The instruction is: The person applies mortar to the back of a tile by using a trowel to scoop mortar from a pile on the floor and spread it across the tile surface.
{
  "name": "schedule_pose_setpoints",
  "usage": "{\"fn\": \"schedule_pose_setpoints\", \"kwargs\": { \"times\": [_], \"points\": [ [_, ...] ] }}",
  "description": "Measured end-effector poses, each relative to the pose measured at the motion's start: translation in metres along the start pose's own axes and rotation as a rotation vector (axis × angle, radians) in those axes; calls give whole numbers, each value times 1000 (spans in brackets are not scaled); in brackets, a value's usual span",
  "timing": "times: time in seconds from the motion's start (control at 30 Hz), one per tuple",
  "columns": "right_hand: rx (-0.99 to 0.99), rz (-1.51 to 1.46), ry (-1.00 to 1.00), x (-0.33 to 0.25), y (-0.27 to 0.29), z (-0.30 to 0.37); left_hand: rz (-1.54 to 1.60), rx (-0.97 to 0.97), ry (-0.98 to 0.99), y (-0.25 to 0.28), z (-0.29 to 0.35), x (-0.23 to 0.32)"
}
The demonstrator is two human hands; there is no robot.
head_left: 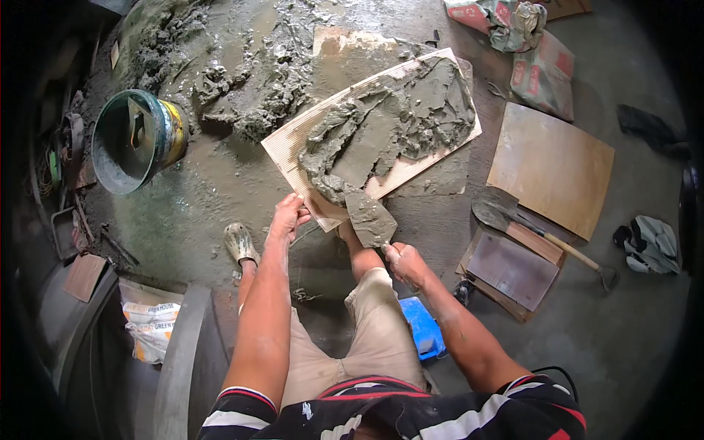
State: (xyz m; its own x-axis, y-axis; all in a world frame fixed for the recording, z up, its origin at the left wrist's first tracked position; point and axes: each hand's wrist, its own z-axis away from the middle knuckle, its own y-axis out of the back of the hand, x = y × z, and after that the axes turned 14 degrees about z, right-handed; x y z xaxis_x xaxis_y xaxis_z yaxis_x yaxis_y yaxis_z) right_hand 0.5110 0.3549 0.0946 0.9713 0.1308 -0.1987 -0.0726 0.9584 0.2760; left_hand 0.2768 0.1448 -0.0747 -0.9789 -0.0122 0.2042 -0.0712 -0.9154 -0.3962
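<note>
My left hand (291, 216) is closed on the near left edge of a large tile (287, 152), whose ribbed, cream back faces up. Wet grey mortar (433, 110) covers much of the tile in an uneven layer, with bare ribs along its left end and edges. My right hand (405, 265) grips a trowel (370, 218); its handle is hidden in my fingers. The trowel's blade is coated in mortar and lies over the tile's near edge, its tip meeting the mortar layer.
A large mortar heap (253, 110) spreads over the wet floor beyond. A bucket (121, 183) with a tool inside stands left. To the right are a torn bag (543, 77), a loose tile (554, 165), a shovel (565, 251) and stacked boards (513, 271). A blue container (423, 328) sits by my leg.
</note>
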Motion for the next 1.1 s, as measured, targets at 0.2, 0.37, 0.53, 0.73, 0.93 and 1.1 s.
{"fn": "schedule_pose_setpoints", "kwargs": {
  "times": [0.2,0.37,0.53,0.73,0.93,1.1],
  "points": [
    [-113,-71,-7,9,-11,-13,-49,5,-11,-3,-6,-1],
    [-146,-232,-57,-12,-1,15,-6,12,14,-7,0,-1],
    [-270,-455,-66,-26,-38,-3,0,26,-4,-2,0,0],
    [-85,93,-25,-8,-35,-12,-53,55,14,-3,-2,0],
    [339,697,68,28,-8,2,61,51,-23,-14,4,-1],
    [418,897,87,33,58,-32,32,48,-6,-9,5,1]
  ]
}}
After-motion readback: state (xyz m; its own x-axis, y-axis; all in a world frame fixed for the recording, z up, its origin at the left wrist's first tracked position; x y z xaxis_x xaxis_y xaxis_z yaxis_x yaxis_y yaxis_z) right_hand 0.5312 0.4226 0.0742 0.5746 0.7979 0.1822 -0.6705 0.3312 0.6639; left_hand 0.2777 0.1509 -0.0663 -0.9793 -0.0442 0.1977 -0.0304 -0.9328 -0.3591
